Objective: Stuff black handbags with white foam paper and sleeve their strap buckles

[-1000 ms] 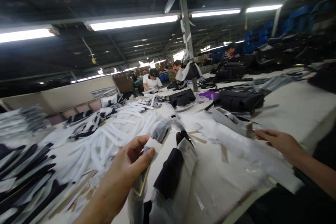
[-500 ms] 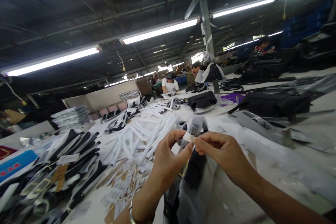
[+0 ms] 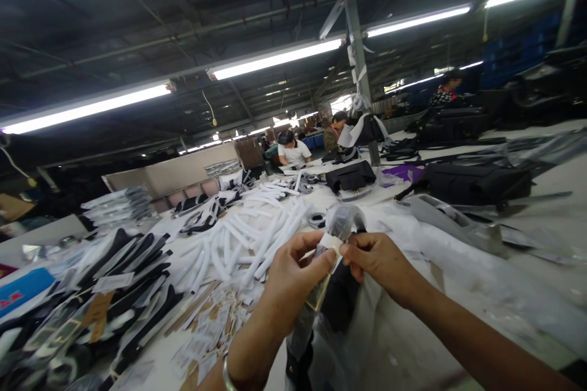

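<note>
Head camera: my right hand has come in from the right side, so both hands now meet at one small white slip (image 3: 331,243), with grey plastic wrapping (image 3: 342,221) just beyond it. My left hand (image 3: 291,284) pinches the slip between thumb and fingers, nearly closed; my right hand (image 3: 389,266) has its fingertips closed on the slip's right edge. Under them hangs a gold-coloured frame (image 3: 316,298), beside a black piece (image 3: 342,296) partly hidden by my hands; I cannot tell whether they are joined. Across the table (image 3: 557,174), from the left, lie a blue card (image 3: 25,290), a heap of dark straps (image 3: 114,269) with a brown tag (image 3: 98,317) on it, a stack of wrapped packs (image 3: 118,206) farther off, small paper tags (image 3: 206,333) on the near side and a spread of white tubes (image 3: 247,232). Past my hands sit a black bag (image 3: 351,178), a purple sheet (image 3: 401,175), and a wider black bag (image 3: 472,183) behind loose plastic sheeting (image 3: 486,275). In the room, a pale partition (image 3: 178,165) stands left, then a person in a white top (image 3: 294,151), another in olive (image 3: 331,137), a post (image 3: 358,49) and, far right, a third person (image 3: 444,95), under tube lights (image 3: 279,60).
</note>
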A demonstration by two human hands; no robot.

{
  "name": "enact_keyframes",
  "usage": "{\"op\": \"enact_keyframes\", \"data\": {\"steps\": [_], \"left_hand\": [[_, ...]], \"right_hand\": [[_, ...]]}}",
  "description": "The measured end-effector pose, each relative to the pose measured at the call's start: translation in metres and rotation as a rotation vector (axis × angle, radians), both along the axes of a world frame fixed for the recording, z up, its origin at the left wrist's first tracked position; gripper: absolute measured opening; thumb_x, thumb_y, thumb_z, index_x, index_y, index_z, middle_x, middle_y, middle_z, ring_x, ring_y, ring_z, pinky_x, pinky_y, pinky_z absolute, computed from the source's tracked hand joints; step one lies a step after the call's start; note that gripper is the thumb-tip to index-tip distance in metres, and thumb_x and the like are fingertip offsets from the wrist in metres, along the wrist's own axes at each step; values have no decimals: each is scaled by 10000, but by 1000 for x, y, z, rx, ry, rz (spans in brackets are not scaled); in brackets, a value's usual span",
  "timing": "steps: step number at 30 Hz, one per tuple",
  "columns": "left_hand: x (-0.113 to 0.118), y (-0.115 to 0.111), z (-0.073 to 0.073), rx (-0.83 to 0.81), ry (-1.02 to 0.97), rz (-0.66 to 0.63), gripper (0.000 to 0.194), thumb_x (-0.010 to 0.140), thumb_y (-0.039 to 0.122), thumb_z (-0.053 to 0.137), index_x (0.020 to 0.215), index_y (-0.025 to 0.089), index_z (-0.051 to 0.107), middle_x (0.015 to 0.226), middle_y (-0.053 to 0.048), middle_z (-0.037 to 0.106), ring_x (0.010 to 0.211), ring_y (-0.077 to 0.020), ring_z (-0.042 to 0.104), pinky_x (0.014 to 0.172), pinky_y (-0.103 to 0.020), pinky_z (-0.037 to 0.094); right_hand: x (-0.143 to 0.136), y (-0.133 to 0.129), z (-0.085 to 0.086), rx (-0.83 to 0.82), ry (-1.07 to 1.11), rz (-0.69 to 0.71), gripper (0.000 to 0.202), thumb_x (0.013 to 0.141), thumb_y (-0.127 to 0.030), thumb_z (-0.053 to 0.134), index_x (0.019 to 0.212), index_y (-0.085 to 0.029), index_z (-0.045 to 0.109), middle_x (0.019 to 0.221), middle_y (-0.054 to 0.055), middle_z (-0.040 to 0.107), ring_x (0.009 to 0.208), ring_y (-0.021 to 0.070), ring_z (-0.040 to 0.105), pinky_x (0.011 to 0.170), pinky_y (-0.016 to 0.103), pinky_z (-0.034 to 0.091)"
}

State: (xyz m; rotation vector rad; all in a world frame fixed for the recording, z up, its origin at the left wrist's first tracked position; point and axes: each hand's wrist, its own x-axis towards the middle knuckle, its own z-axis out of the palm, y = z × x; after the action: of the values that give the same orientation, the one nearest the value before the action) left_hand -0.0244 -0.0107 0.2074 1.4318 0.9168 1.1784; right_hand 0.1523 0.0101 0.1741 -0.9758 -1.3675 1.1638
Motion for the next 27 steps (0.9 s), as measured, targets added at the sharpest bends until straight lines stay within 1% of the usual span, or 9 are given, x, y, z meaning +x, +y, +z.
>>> {"op": "enact_keyframes", "data": {"steps": [3,7,10,12,14,16,20,23,27], "left_hand": [[0,-2,4,-41,-77,-43,424,714,430,854,1028,178,723,922,-41,736,782,-118,633,713,-184,473],[-1,-8,11,-65,-130,-42,447,714,439,854,1048,177,712,877,-31,723,797,-122,632,740,-187,477],[-3,-9,11,-67,-139,17,470,689,427,873,1047,184,690,890,-29,721,773,-121,632,708,-196,481],[-4,-7,8,-52,-119,51,484,682,419,878,1054,190,670,902,-28,717,759,-119,636,694,-201,481],[-2,-7,6,-14,-69,66,489,695,415,865,1074,196,647,921,-30,711,764,-127,644,692,-211,485],[2,-10,4,54,0,82,443,718,389,845,1060,205,633,927,-29,705,790,-140,652,728,-237,500],[13,-23,3,287,112,165,256,781,270,782,981,222,630,899,-11,700,884,-165,667,900,-319,510],[11,-35,-10,361,62,188,288,862,270,710,1132,271,612,1185,-32,677,1133,-201,627,993,-357,503],[-2,-56,-59,496,132,437,503,938,323,616,1415,322,455,1547,-45,411,1421,-262,391,1147,-439,396]], "right_hand": [[3,8,-6,-9,-46,4,417,693,-560,778,641,-156,688,494,-5,620,439,102,532,461,207,402],[9,-2,-12,9,-83,-104,417,740,-575,755,766,-161,713,509,-3,635,468,133,582,479,225,455],[7,-24,-10,67,40,-170,528,812,-615,687,1097,-170,693,695,43,738,678,200,710,676,291,575],[1,-39,-4,102,134,-137,726,845,-613,665,1419,-199,502,860,64,775,884,236,738,859,367,581],[-6,-50,5,130,195,-67,911,862,-596,663,1580,-242,230,937,53,776,991,239,724,966,424,545],[-12,-54,13,133,226,-43,978,858,-577,682,1604,-273,126,929,31,772,961,225,728,974,430,545],[-18,-49,23,45,326,-121,974,747,-502,815,1556,-330,302,900,10,766,829,196,735,773,294,616],[-18,-39,27,-5,397,-176,952,619,-401,910,1462,-375,469,890,1,768,752,166,728,635,182,597],[-21,-16,33,-20,381,-199,942,528,-342,939,1391,-383,563,845,15,774,726,165,730,603,144,582]]}}
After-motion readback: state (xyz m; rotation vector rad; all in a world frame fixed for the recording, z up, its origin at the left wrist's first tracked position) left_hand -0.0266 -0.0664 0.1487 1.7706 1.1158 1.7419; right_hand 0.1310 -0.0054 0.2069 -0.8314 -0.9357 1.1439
